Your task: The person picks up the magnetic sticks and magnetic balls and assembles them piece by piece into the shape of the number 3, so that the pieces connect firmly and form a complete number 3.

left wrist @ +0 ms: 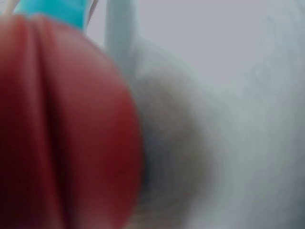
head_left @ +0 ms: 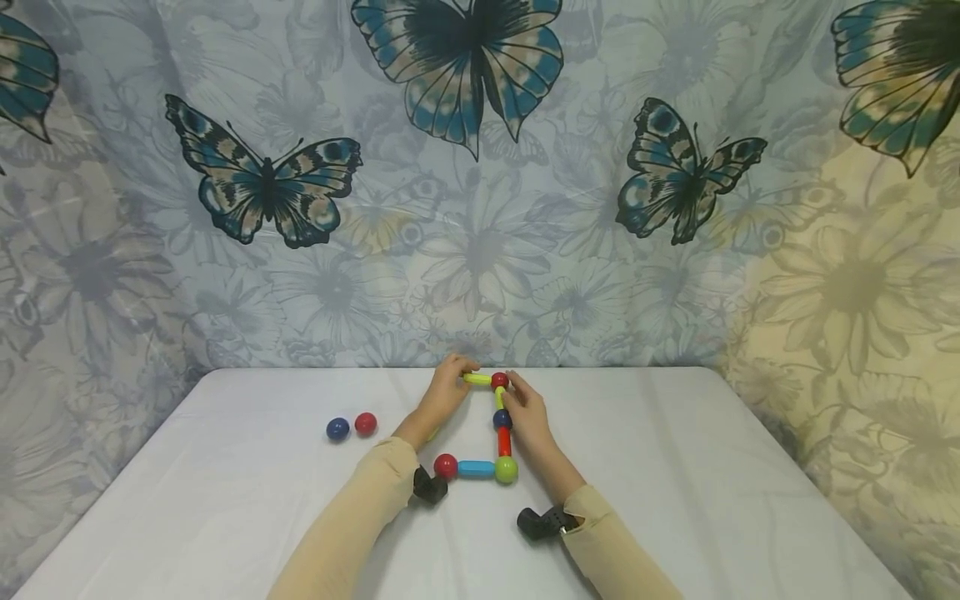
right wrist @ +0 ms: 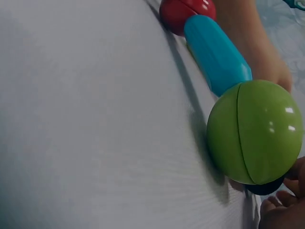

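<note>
A chain of toy building balls and rods lies on the table in the head view. It runs from a red ball (head_left: pixel 446 466) along a light-blue rod (head_left: pixel 476 469) to a green ball (head_left: pixel 506 469), then up through a red rod (head_left: pixel 504 442), a dark-blue ball (head_left: pixel 502 419) and a yellow rod (head_left: pixel 499 398) to the far red ball (head_left: pixel 499 381). My left hand (head_left: pixel 447 388) pinches the outer end of a second yellow rod (head_left: pixel 477 379) touching that ball. With index finger and thumb, my right hand (head_left: pixel 528 413) grips the chain's far end around the red ball.
Left of the chain lie a loose dark-blue ball (head_left: pixel 337 429) and a loose red ball (head_left: pixel 366 424). A yellow piece (head_left: pixel 432 434) shows partly behind my left wrist. The white table (head_left: pixel 712 467) ends at a butterfly-patterned cloth (head_left: pixel 480 283).
</note>
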### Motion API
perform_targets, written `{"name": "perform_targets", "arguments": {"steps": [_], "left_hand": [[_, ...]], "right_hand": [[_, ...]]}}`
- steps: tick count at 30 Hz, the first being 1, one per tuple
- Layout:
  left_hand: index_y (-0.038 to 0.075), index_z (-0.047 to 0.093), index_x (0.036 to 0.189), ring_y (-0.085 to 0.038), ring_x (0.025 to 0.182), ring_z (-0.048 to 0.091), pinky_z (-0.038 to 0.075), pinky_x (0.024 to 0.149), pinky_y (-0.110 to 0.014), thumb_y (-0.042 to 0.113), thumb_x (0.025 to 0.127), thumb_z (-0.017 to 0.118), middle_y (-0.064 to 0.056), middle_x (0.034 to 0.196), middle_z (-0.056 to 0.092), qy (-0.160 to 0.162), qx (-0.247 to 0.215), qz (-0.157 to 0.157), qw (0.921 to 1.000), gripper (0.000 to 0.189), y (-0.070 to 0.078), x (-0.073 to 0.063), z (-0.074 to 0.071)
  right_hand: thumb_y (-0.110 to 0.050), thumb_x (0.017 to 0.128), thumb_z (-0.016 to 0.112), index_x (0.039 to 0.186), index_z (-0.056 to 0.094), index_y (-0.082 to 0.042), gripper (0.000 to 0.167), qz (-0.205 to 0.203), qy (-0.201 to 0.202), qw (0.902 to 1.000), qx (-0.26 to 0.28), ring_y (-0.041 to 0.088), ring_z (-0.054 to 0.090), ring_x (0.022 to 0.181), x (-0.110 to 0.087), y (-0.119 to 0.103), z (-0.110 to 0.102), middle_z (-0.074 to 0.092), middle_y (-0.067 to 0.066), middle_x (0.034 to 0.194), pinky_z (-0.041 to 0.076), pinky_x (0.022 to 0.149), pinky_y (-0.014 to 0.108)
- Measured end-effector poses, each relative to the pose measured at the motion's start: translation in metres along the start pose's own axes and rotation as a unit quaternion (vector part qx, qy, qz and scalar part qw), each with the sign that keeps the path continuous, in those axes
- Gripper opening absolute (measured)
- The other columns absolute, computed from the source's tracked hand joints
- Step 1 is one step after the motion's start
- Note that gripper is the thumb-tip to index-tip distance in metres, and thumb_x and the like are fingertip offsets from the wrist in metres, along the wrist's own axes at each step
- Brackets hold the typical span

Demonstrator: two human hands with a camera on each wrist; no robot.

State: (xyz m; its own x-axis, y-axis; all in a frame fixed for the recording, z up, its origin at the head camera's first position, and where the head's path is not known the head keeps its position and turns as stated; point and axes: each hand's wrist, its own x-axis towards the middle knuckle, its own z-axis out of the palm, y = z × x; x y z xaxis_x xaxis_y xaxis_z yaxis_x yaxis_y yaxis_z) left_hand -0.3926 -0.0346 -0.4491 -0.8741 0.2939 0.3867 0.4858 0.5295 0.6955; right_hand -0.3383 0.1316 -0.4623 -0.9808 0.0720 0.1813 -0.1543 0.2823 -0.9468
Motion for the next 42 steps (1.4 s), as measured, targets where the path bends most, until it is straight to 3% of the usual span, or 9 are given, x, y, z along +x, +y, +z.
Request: {"name": "perform_targets", "arguments": {"steps": [3,8,14,18,22,30,37,42], "left_hand": [[-0.005,0.065,0.112,-0.030,0.106,0.060,0.053,0.096,-0.041,-0.015,0.084,0.061,-0.016,0.110,0.060,0.000,-0.003,0.005,1.0000,0.031,-0.001,-0.001,-0.001],[-0.005,0.064,0.115,-0.034,0.110,0.059,0.051,0.098,-0.044,-0.012,0.085,0.061,-0.018,0.115,0.060,-0.013,-0.004,0.010,0.9998,0.031,-0.002,-0.002,-0.006],[0.001,0.063,0.121,-0.036,0.119,0.056,0.048,0.102,-0.049,0.001,0.089,0.066,-0.016,0.129,0.060,-0.026,0.000,-0.031,0.9992,0.032,0.000,-0.013,-0.025],[0.005,0.064,0.122,-0.034,0.121,0.056,0.048,0.102,-0.050,0.008,0.090,0.068,-0.015,0.129,0.060,-0.027,0.019,-0.058,0.9978,0.032,0.004,-0.022,-0.039],[0.004,0.064,0.121,-0.035,0.118,0.057,0.048,0.100,-0.049,0.011,0.089,0.069,-0.016,0.127,0.060,-0.031,0.048,-0.065,0.9963,0.033,0.009,-0.035,-0.053],[0.007,0.059,0.131,-0.035,0.124,0.054,0.045,0.105,-0.052,0.018,0.091,0.068,-0.016,0.136,0.056,-0.054,0.050,-0.097,0.9926,0.042,-0.007,-0.060,-0.096],[0.000,0.059,0.128,-0.042,0.121,0.055,0.045,0.103,-0.057,0.018,0.091,0.067,-0.022,0.131,0.060,-0.125,0.048,-0.085,0.9873,0.042,-0.023,-0.070,-0.144],[-0.001,0.060,0.127,-0.043,0.121,0.055,0.048,0.099,-0.057,0.023,0.089,0.069,-0.022,0.131,0.060,-0.184,0.069,-0.108,0.9745,0.045,-0.031,-0.079,-0.172]], "right_hand": [[-0.001,0.097,0.048,0.143,0.044,0.003,0.046,-0.014,-0.006,0.9997,-0.021,0.040,0.038,0.141,0.005,0.001,0.003,0.041,0.022,0.151,0.032,0.117,0.050],[-0.002,0.097,0.049,0.143,0.044,0.001,0.046,-0.002,-0.006,0.9997,-0.024,0.038,0.040,0.140,0.007,0.002,0.002,0.046,0.023,0.147,0.034,0.117,0.048],[-0.004,0.098,0.050,0.144,0.044,-0.001,0.047,0.001,-0.014,0.9998,-0.014,0.037,0.041,0.140,0.007,0.005,0.001,0.046,0.023,0.148,0.036,0.115,0.046],[-0.005,0.098,0.051,0.144,0.044,-0.001,0.047,-0.003,-0.019,0.9998,-0.008,0.038,0.041,0.140,0.006,0.005,-0.001,0.045,0.023,0.148,0.036,0.115,0.046],[-0.007,0.098,0.053,0.145,0.044,-0.002,0.048,-0.001,-0.022,0.9997,0.009,0.038,0.040,0.140,0.004,0.005,-0.003,0.043,0.023,0.149,0.035,0.116,0.047],[-0.005,0.098,0.054,0.144,0.044,0.000,0.047,-0.004,-0.022,0.9997,0.013,0.037,0.040,0.140,0.004,0.007,-0.003,0.046,0.023,0.148,0.036,0.115,0.046],[-0.008,0.097,0.055,0.143,0.045,-0.002,0.047,0.004,-0.020,0.9996,0.021,0.036,0.039,0.142,0.005,0.008,-0.003,0.045,0.021,0.149,0.035,0.116,0.045],[-0.009,0.097,0.056,0.143,0.047,-0.003,0.047,0.000,-0.022,0.9995,0.021,0.036,0.040,0.141,0.006,0.011,-0.001,0.046,0.020,0.149,0.035,0.116,0.046]]}}
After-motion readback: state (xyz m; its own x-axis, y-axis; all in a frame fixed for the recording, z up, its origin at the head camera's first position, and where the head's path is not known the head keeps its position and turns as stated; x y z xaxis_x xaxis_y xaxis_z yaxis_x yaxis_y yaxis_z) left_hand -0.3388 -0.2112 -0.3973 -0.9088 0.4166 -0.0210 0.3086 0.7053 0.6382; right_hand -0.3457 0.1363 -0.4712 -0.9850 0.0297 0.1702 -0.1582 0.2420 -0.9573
